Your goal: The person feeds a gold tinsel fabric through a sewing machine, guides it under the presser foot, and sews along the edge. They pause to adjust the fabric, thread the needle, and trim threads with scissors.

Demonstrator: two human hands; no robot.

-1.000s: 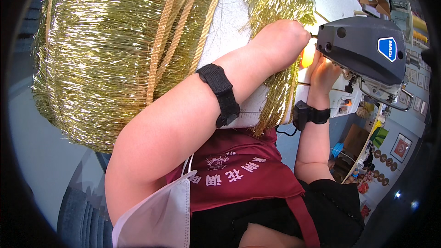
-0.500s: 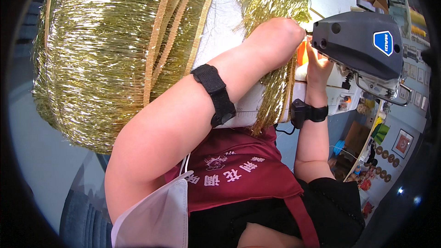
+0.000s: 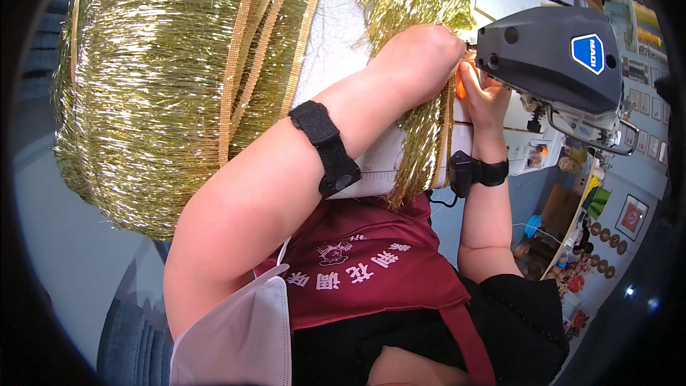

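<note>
The shiny gold tinsel fringe strip [image 3: 416, 146], its fine dense strands edged by a flat tan woven band [image 3: 448, 127], lies beside the dark-grey sewing-machine head [image 3: 543, 57] and overhangs the white bench [image 3: 325, 64]. Left hand [image 3: 432, 50] covers part of it; fingertips hidden, grip indeterminable. Right hand [image 3: 488, 100] adjoins the machine; its grip likewise indeterminable

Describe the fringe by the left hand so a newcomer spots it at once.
Find the dark sewing machine, upper right. Just left of it, the left hand hides part of the gold fringe. It's a narrow strip, unlike the huge bundle farther left.
</note>
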